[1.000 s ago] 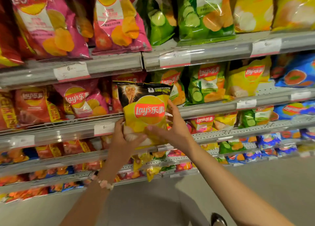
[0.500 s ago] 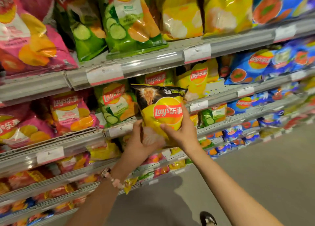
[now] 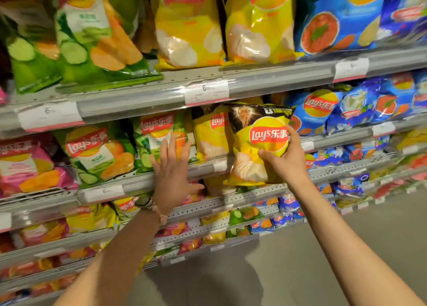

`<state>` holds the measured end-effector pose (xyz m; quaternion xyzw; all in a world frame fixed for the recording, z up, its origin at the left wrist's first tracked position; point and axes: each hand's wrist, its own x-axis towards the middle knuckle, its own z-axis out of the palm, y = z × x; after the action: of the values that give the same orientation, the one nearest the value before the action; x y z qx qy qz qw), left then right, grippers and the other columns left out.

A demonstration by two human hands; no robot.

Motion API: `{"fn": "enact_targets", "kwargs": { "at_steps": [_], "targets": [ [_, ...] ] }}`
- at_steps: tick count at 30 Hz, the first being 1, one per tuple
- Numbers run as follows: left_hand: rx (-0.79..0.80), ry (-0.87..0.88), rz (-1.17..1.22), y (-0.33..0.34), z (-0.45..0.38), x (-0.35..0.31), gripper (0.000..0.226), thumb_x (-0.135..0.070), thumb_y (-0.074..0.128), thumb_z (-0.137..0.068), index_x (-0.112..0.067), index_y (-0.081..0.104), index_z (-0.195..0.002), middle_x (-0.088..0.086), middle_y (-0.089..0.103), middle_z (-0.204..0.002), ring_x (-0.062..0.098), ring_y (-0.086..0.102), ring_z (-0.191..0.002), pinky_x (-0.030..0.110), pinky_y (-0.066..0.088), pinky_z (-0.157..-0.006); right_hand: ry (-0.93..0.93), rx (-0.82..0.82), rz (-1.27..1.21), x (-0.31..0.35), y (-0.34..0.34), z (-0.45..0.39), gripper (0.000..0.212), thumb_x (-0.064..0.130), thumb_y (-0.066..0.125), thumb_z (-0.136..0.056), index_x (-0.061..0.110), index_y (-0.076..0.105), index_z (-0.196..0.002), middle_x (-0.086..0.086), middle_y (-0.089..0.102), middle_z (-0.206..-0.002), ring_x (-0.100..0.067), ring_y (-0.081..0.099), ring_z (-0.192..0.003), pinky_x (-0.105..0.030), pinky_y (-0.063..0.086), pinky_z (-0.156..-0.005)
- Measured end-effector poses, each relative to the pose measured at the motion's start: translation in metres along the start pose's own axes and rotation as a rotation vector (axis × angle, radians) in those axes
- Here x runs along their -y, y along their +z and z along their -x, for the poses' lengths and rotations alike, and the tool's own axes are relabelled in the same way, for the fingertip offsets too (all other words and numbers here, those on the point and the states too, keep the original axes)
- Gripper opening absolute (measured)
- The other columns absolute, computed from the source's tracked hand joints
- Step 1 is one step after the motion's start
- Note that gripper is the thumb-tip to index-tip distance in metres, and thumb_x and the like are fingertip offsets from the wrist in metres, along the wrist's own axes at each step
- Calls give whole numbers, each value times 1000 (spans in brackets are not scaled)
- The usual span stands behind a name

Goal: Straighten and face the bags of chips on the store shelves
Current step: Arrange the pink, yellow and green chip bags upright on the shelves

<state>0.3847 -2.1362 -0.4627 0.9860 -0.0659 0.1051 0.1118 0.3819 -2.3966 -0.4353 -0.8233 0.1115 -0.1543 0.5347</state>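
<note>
Grey metal store shelves (image 3: 143, 101) packed with crisp packets filled the aisle as a person's right hand (image 3: 285, 160) gripped a yellow foil bag of chips with a black top band (image 3: 256, 144), thumb curled across its lower front and fingers wrapped round its right edge. The bag was held upright, logo outward, in front of the second shelf's lip, just beside a plain yellow bag of chips (image 3: 209, 133) already standing there. The left hand (image 3: 172, 174), a beaded bracelet (image 3: 159, 212) at its wrist, was spread flat with straight fingers against a green cucumber-flavour bag (image 3: 159, 132) one slot to the left, holding nothing. Blue bags (image 3: 321, 111) lined the shelf to the right, and larger yellow bags (image 3: 188, 26) stood on the shelf above. Placing the held bag well appeared to call for sliding it in base first, keeping it vertical and square to the shelf edge, while the flat left hand kept its neighbours from toppling forward.
</note>
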Motion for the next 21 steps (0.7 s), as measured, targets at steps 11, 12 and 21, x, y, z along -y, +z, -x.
{"fn": "enact_targets", "kwargs": {
  "at_steps": [11, 12, 21],
  "targets": [
    [-67, -238, -414, 40, -30, -13, 127, -64, 83, -42, -22, 28, -148, 20, 26, -154, 38, 24, -142, 65, 36, -100, -126, 7, -7, -15, -28, -92, 88, 17, 78, -73, 19, 30, -147, -4, 54, -132, -19, 54, -114, -39, 45, -101],
    [-74, -238, -444, 40, -31, -13, 128, -66, 82, -41, -22, 29, -148, 20, 27, -154, 38, 26, -142, 65, 38, -100, -146, 14, -11, -16, -26, -98, 87, 19, 78, -73, 17, 31, -146, -6, 54, -133, -21, 54, -116, -42, 44, -102],
    [-115, -220, -431, 46, -35, -14, 125, -54, 88, -41, -19, 34, -147, 23, 23, -155, 41, 22, -142, 69, 29, -100, -168, 174, 87, -33, -4, -134, 87, 19, 76, -78, 12, 23, -147, -12, 54, -131, -26, 53, -118, -29, 41, -98]
  ]
}}
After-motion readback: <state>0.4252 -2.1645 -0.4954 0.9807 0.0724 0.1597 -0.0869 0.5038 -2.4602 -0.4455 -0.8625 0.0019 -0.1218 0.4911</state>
